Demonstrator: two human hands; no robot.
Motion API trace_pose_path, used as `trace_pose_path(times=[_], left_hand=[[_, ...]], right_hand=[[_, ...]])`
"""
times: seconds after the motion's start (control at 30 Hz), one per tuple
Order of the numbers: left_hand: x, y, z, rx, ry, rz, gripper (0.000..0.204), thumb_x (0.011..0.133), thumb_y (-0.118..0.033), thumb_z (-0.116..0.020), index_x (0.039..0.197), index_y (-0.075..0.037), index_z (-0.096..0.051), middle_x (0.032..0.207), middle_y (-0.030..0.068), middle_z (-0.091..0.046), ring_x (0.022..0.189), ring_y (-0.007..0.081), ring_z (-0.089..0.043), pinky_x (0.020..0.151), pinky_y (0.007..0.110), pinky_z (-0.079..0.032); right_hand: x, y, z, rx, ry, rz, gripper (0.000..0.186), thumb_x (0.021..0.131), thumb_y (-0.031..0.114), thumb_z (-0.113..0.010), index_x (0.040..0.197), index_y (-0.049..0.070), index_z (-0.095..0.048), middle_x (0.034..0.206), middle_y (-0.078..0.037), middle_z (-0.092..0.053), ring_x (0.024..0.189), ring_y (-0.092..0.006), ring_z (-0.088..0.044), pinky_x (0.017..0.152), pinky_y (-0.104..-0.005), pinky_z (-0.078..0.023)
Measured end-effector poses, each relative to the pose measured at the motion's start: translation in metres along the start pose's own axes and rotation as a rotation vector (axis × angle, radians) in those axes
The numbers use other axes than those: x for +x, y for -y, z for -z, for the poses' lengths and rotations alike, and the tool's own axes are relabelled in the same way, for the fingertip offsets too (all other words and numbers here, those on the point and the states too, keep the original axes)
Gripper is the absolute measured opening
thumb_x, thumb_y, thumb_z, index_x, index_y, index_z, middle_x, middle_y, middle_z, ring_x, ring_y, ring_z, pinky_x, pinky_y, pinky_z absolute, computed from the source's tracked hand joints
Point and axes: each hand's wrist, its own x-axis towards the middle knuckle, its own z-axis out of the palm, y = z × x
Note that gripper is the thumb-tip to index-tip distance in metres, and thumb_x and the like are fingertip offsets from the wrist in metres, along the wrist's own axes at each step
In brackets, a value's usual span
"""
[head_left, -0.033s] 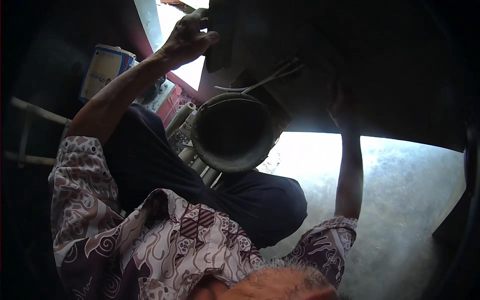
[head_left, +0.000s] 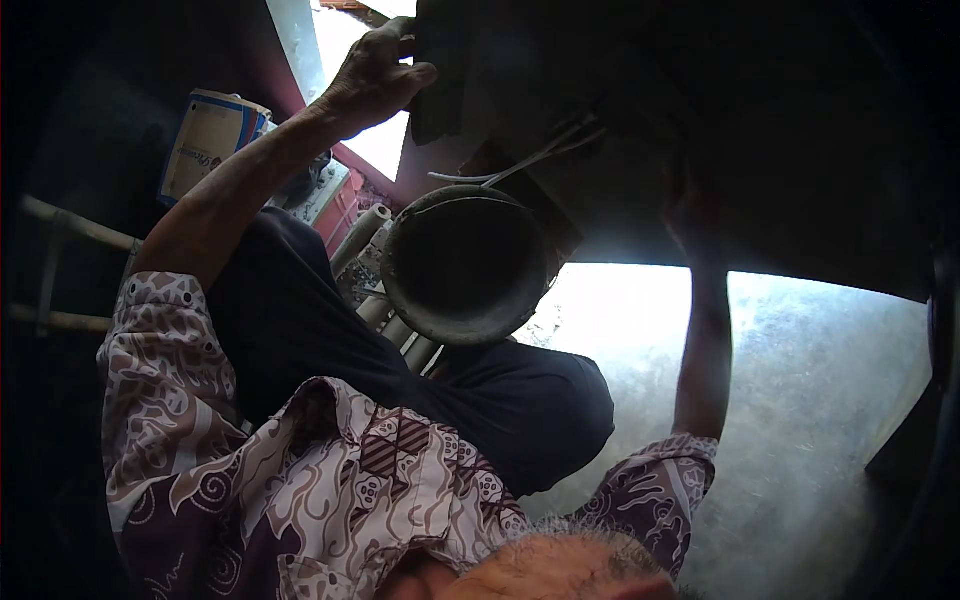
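Dark panel [head_left: 520,70]: a large shadowed slab above the lap, its near edge in the left hand's grip.
Left hand [head_left: 372,78]: fingers curled over the panel's edge, thumb underneath, gripping it.
Right hand [head_left: 690,215]: raised under the panel in deep shadow; cannot tell whether open or closed.
Change: none visible; both pictures show the same instant.
Round pan [head_left: 465,265]: below the left hand, over the knees, with a wire handle [head_left: 520,165].
Carton [head_left: 205,140]: left of that forearm.

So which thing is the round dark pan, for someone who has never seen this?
Start at the person's dark trousers mid-picture. Just above the knee sits the round dark pan, its hollow facing the camera. Unlike the pale tubes beside it, it is wide, circular and thick-rimmed.
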Motion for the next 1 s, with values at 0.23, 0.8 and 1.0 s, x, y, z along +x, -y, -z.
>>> trace_pose_path(times=[0.23,0.8,1.0], left_hand=[[-0.007,-0.018,0.004,-0.140,0.041,0.096,0.043,0.087,-0.007,-0.061,0.126,0.007,-0.049,0.106,0.0196,-0.066,0.094,0.0282,-0.069,0.074,0.041,-0.065],[-0.006,-0.017,0.006,-0.154,0.053,0.207,0.050,0.086,-0.009,-0.065,0.128,0.010,-0.048,0.107,0.0189,-0.065,0.092,0.0263,-0.069,0.074,0.039,-0.065],[0.001,-0.016,0.007,-0.156,0.070,0.206,0.047,0.085,-0.006,-0.064,0.127,0.009,-0.049,0.108,0.0191,-0.065,0.090,0.0260,-0.070,0.072,0.036,-0.065]], right_hand=[[0.026,-0.064,0.083,-0.089,-0.195,-0.207,0.034,0.098,0.035,-0.060,0.113,0.005,-0.066,0.072,-0.008,-0.067,0.058,-0.0205,-0.064,0.053,-0.0299,-0.053],[-0.100,0.101,-0.061,0.605,0.359,-0.486,0.030,0.085,0.017,-0.066,0.111,0.001,-0.064,0.101,-0.026,-0.064,0.092,-0.0448,-0.062,0.078,-0.0516,-0.052],[-0.107,0.105,-0.121,0.649,0.063,-0.309,0.033,0.086,0.017,-0.066,0.117,0.005,-0.063,0.104,-0.022,-0.065,0.100,-0.0423,-0.062,0.080,-0.0497,-0.053]])
